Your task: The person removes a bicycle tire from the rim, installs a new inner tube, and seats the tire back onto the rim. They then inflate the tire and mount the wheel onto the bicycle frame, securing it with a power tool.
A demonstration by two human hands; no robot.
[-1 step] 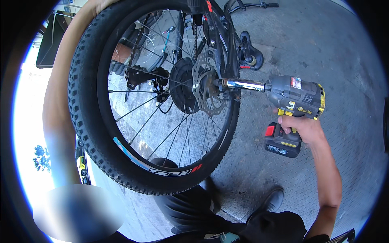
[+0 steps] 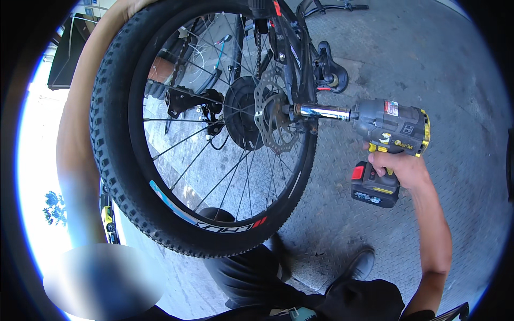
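Observation:
My right hand (image 2: 409, 170) is wrapped round the handle of a cordless impact wrench (image 2: 388, 127), dark grey with yellow trim. Its red-and-black battery pack (image 2: 373, 184) hangs below. From the nose a long chrome socket (image 2: 325, 111) reaches left to the axle end at the hub, beside the silver brake disc (image 2: 264, 113). The bicycle wheel (image 2: 120, 176), with a knobbly black tyre, stands toward me in the black frame (image 2: 292, 53). My left hand (image 2: 136, 5) grips the tyre's top left, its fingers partly cut off by the picture's upper edge.
Behind the spokes are a rear derailleur (image 2: 187, 101), a chain and cables. A black saddle (image 2: 330, 68) lies near the grey treadplate floor (image 2: 455, 80) beyond the hub. My dark shoe (image 2: 361, 263) and trouser leg are below the wheel.
The impact wrench and my right hand have shifted very slightly to the right. The wheel and my left hand look the same.

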